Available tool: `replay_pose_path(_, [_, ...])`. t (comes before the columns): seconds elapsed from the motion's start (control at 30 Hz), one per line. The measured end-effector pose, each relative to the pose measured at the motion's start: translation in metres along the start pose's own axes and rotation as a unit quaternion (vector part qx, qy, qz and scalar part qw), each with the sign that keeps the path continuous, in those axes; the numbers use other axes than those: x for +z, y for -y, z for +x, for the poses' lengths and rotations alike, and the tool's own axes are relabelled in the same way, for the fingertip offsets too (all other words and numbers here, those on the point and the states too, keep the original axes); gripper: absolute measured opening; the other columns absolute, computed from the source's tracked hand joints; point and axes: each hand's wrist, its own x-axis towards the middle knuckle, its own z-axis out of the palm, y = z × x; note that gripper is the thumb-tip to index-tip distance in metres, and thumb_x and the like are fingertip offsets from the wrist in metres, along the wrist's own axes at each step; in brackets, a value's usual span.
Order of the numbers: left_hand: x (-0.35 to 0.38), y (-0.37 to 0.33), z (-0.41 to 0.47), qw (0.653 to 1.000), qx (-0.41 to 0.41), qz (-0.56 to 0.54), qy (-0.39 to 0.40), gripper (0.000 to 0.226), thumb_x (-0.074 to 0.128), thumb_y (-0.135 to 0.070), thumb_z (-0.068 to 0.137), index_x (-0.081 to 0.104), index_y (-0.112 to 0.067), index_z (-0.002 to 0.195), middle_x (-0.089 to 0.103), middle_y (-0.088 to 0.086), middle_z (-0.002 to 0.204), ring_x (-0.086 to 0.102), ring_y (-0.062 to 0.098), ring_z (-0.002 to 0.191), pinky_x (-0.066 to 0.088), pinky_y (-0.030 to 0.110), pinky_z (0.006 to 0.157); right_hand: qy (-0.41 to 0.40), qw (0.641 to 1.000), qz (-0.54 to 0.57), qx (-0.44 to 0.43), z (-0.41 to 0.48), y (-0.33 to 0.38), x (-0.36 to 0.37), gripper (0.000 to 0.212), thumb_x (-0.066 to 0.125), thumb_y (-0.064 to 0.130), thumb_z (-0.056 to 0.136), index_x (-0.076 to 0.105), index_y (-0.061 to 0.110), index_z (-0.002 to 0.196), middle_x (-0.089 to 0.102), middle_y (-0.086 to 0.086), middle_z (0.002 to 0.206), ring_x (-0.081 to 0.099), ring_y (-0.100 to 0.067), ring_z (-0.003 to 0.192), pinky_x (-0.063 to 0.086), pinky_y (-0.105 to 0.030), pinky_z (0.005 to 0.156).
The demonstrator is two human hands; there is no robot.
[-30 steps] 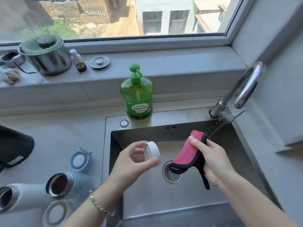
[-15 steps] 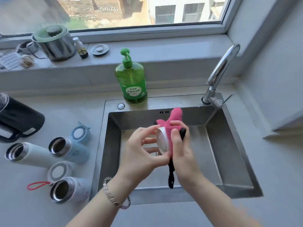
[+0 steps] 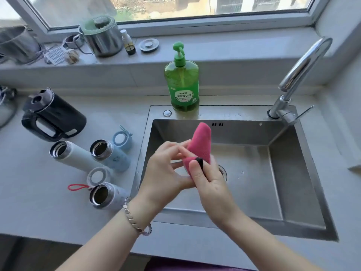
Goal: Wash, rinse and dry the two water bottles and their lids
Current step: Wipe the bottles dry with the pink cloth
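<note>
Over the sink [image 3: 297,192] my left hand [image 3: 166,173] holds a small white lid, which is almost wholly hidden under a pink cloth [image 3: 201,145]. My right hand [image 3: 209,184] grips the cloth and presses it against the lid, thumb on the cloth's black edge. On the counter to the left lie a white bottle [image 3: 72,155], a light blue bottle [image 3: 113,155] and a speckled bottle [image 3: 109,195], all uncapped with their mouths towards me. A blue lid [image 3: 122,138] and a pale ringed lid [image 3: 98,176] sit beside them.
A green dish-soap pump bottle [image 3: 181,85] stands on the sink's back rim. The chrome faucet [image 3: 298,75] rises at the back right with no water running. A black kettle [image 3: 52,116] sits at the far left, and a steel pot [image 3: 101,38] on the windowsill.
My right hand brought the pink cloth from beside the drain onto the lid in my left hand. Both hands now meet over the sink, with the cloth covering the lid.
</note>
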Motion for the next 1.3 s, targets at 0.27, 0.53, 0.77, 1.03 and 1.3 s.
replay_pose_path(0.27, [-0.071,0.030,0.007,0.990,0.113,0.067,0.048,0.058,0.076,-0.009,0.053,0.061,-0.033,0.103,0.055,-0.013,0.105,0.058,0.001,0.093,0.049,0.011,0.081,-0.051,0.993,0.075,0.070,0.039,-0.002,0.062,0.029,0.032,0.046,0.095,0.037,0.052,0.123,0.050,0.022,0.127,0.048,-0.002,0.122,0.038,-0.042,0.108])
replay_pose_path(0.53, [-0.164,0.064,0.021,0.970,0.179,0.092,0.136,0.068,0.070,0.000,0.059,0.057,-0.022,0.121,0.057,-0.014,0.123,0.048,-0.003,0.120,0.035,0.011,0.098,-0.073,0.932,0.277,0.225,0.067,-0.005,0.138,0.043,0.033,0.050,0.095,0.064,0.027,0.113,0.071,-0.006,0.104,0.068,-0.022,0.096,0.051,-0.033,0.064])
replay_pose_path(0.77, [-0.209,0.078,0.023,0.972,0.038,-0.033,0.228,0.070,0.091,-0.013,0.050,0.063,-0.026,0.112,0.059,-0.009,0.125,0.059,0.001,0.111,0.045,0.018,0.097,-0.170,0.930,0.247,0.212,0.069,-0.023,0.190,0.047,0.035,0.047,0.095,0.060,0.014,0.117,0.071,-0.014,0.097,0.071,-0.023,0.082,0.057,-0.030,0.062])
replay_pose_path(1.03, [-0.227,0.092,0.012,0.972,0.021,-0.189,0.138,0.054,0.083,-0.024,0.044,0.069,-0.034,0.095,0.071,-0.012,0.098,0.065,0.008,0.097,0.052,0.026,0.083,-0.225,0.935,0.195,0.193,0.076,-0.021,0.209,0.038,0.044,0.038,0.096,0.063,0.007,0.104,0.065,-0.015,0.081,0.060,-0.022,0.058,0.050,-0.029,0.049])
replay_pose_path(1.3, [-0.210,0.092,0.016,0.915,-0.147,-0.376,0.021,0.063,0.079,-0.020,0.049,0.061,-0.010,0.109,0.072,0.002,0.093,0.066,0.018,0.092,0.056,0.026,0.080,-0.216,0.976,0.002,-0.016,0.057,-0.010,0.189,0.045,0.045,0.050,0.091,0.062,0.011,0.107,0.070,0.012,0.100,0.062,-0.005,0.093,0.048,-0.028,0.084])
